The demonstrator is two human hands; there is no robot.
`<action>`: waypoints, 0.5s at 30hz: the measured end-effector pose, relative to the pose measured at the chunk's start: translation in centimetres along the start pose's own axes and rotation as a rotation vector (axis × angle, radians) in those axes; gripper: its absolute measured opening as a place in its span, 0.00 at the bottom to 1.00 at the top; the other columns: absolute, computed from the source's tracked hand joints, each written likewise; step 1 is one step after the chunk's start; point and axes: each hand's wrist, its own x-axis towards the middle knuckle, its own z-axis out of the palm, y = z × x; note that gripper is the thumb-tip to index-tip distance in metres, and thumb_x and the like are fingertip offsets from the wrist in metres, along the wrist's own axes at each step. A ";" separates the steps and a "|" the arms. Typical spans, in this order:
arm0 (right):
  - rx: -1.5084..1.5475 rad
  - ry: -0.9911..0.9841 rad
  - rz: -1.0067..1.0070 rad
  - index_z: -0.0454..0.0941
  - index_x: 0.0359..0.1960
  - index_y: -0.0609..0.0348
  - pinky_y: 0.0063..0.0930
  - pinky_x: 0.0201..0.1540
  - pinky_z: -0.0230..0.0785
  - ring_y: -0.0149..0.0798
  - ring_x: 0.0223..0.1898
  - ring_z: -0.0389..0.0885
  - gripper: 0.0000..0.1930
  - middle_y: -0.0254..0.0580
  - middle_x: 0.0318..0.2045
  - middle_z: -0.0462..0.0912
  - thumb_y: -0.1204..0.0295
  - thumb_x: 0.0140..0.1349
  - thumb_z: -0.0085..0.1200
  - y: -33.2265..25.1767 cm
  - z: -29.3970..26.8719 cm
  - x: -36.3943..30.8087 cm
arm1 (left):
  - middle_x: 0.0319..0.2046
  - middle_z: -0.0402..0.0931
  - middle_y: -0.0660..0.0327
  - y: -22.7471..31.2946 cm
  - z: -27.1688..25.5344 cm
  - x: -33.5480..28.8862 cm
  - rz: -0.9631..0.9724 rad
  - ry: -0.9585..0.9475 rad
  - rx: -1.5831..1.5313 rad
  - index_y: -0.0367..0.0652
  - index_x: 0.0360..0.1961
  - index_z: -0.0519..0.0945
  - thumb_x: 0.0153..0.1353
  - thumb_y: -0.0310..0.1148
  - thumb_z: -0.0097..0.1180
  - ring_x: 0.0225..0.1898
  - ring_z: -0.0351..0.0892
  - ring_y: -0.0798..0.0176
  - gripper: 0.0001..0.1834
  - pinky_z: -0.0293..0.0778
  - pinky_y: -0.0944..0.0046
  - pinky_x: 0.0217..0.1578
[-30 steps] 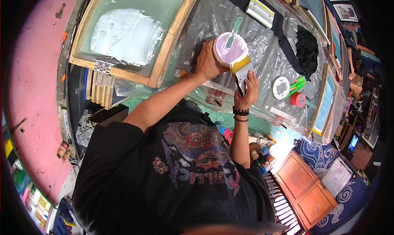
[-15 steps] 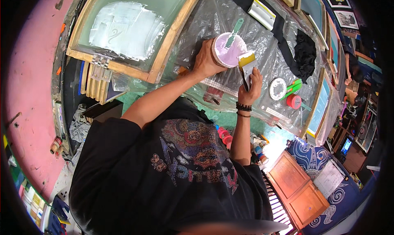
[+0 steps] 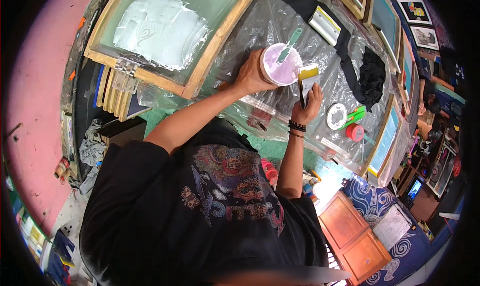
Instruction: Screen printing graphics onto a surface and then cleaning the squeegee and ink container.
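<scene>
My left hand (image 3: 254, 75) is wrapped round a white tub of pale lilac ink (image 3: 281, 72), tipped a little toward me. A green spatula (image 3: 290, 44) stands in the ink, its handle leaning over the far rim. In my right hand (image 3: 312, 104) is a small squeegee (image 3: 308, 82) with a yellow blade edge. White ink coats the tip of that blade, which is close beside the tub's right rim. To the left lies a wood-framed printing screen (image 3: 200, 61), with a broad patch of white ink (image 3: 155, 33) spread over its mesh.
Clear plastic sheeting (image 3: 250, 36) covers the table. On it lie another squeegee (image 3: 325, 26), black cloth (image 3: 371, 78), a white round lid (image 3: 336, 116), a green tool (image 3: 356, 115) and a red jar (image 3: 355, 132). More framed screens (image 3: 385, 141) line the right side. A metal hinge clamp (image 3: 125, 76) grips the left screen.
The squeegee in my right hand has shifted slightly right and turned more upright beside the tub. My left hand keeps its hold on the tub. The whole view has shifted a little.
</scene>
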 end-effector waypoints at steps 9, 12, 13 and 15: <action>-0.034 -0.005 0.009 0.76 0.47 0.61 0.61 0.70 0.61 0.59 0.64 0.77 0.20 0.53 0.60 0.81 0.91 0.53 0.52 1.2 0.1 1.2 | 0.61 0.66 0.48 -0.2 -0.2 -0.1 -0.016 0.003 0.001 0.39 0.69 0.59 0.32 0.45 0.86 0.65 0.70 0.46 0.65 0.68 0.50 0.65; -0.045 0.012 -0.024 0.75 0.47 0.62 0.61 0.71 0.60 0.59 0.64 0.77 0.20 0.54 0.60 0.81 0.92 0.52 0.52 1.9 -0.5 1.8 | 0.61 0.65 0.48 -0.9 -0.1 -0.2 0.015 0.018 -0.037 0.39 0.70 0.58 0.33 0.45 0.86 0.65 0.69 0.46 0.65 0.69 0.50 0.65; 0.015 0.002 0.013 0.75 0.47 0.63 0.60 0.71 0.61 0.60 0.63 0.77 0.20 0.54 0.59 0.82 0.92 0.52 0.52 2.0 -1.1 1.8 | 0.61 0.65 0.48 -0.8 -0.2 -0.2 -0.002 -0.002 -0.009 0.39 0.70 0.58 0.33 0.45 0.86 0.65 0.68 0.46 0.64 0.69 0.50 0.65; 0.120 0.066 0.073 0.75 0.47 0.64 0.41 0.63 0.71 0.44 0.54 0.84 0.14 0.53 0.49 0.86 0.84 0.61 0.61 2.3 -1.4 2.3 | 0.61 0.65 0.48 -0.4 0.0 -0.1 0.004 0.010 -0.033 0.40 0.70 0.59 0.32 0.45 0.86 0.66 0.68 0.45 0.65 0.69 0.50 0.65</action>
